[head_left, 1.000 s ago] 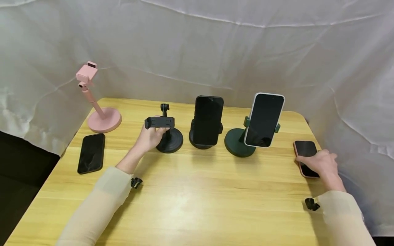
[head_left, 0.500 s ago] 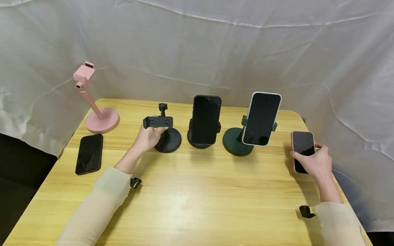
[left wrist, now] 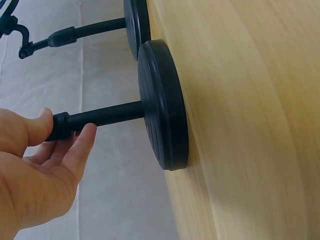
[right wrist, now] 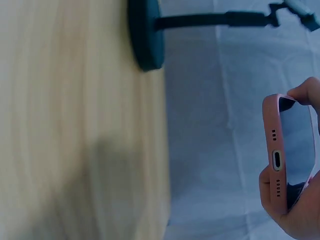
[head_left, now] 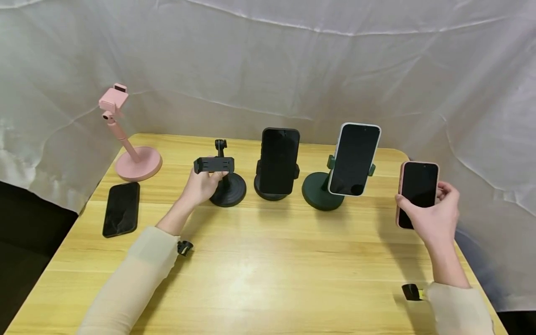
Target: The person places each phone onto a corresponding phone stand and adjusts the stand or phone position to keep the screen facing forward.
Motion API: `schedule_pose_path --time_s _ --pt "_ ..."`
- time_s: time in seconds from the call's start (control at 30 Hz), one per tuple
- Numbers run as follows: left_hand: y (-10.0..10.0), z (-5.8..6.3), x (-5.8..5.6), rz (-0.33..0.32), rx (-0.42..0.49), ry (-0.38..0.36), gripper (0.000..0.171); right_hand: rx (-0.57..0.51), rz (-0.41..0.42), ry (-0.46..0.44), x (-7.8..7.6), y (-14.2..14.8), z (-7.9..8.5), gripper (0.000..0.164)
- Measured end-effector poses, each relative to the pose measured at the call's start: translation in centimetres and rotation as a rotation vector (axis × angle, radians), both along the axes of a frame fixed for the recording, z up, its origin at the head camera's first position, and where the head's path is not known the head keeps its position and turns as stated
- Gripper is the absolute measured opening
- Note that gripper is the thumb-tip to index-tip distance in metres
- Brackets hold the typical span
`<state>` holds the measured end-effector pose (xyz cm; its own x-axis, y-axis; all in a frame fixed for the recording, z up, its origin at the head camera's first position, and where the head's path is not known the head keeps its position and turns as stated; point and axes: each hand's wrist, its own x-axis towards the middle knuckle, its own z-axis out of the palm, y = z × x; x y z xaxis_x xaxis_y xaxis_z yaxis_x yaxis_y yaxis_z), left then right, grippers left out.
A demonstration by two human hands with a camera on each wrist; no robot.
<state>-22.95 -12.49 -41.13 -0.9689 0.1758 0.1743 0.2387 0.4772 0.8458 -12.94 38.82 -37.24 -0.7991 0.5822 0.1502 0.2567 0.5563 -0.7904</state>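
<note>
My left hand (head_left: 202, 187) grips the pole of a black phone stand (left wrist: 112, 114), whose round base sits on the table and whose clamp holds nothing. With my right hand (head_left: 439, 214) I hold a smartphone in a pink case (head_left: 420, 186) by its long edges, screen toward me. In the right wrist view the pink phone (right wrist: 276, 155) is raised off the table, its charging port showing. Left of my right hand, a green phone stand (head_left: 321, 191) carries a white-edged phone (head_left: 355, 159). Beside it, a black phone (head_left: 280, 161) is clamped in another black stand.
At the back left rises a pink phone stand (head_left: 138, 164) with nothing in its clamp. A black phone (head_left: 121, 209) lies flat in front of it. A pale curtain (head_left: 268, 65) hangs behind the wooden table (head_left: 272, 260).
My right hand has closed around the pink-cased phone and lifted it off the table, tilting it upright. The left hand stays on the black stand.
</note>
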Motion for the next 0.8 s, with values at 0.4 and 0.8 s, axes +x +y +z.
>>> schedule_pose_path --time_s 0.4,0.8 --pt "0.1 0.1 0.2 0.006 0.006 0.012 0.016 -0.202 0.087 0.384 1.4 -5.0 3.7 0.088" --pt "-0.2 0.1 0.0 0.005 -0.022 0.009 0.021 -0.367 0.281 0.733 2.0 -11.7 6.3 0.089"
